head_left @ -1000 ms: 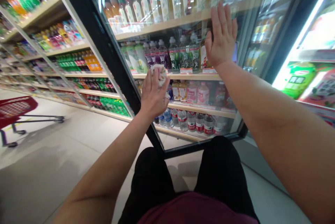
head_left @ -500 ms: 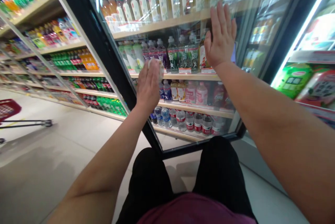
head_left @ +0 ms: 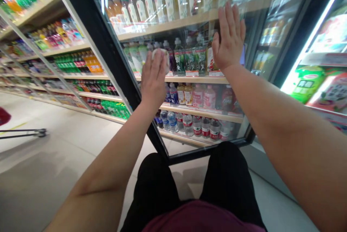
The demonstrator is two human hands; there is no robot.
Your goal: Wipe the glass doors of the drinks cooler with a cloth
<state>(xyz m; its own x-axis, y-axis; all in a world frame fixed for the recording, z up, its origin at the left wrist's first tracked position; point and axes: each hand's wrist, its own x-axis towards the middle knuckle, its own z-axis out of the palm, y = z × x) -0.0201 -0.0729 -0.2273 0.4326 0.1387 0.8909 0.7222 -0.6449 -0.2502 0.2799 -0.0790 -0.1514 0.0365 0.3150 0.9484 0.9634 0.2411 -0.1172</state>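
Under the fingers of my left hand [head_left: 154, 76] is a folded white cloth [head_left: 166, 60], pressed to the glass door [head_left: 200, 31] near its left frame. Only the cloth's top and right edge show; the fingers cover the rest. My right hand [head_left: 228, 38] lies flat on the same glass, higher and to the right, its palm against the pane and its thumb apart from the fingers. It holds nothing. The door has a black frame and stands swung out, its lower edge close to my knees.
Behind the glass, shelves carry rows of drink bottles [head_left: 189, 55]. Open shelves of bottles [head_left: 78, 62] run along the left. Part of a red shopping cart [head_left: 4, 116] shows at the left edge. Lit shelves with green and pink packs [head_left: 307, 82] stand at the right.
My left hand has slid up the glass with the cloth. My right hand stays in place. The red cart has moved left, partly out of view.
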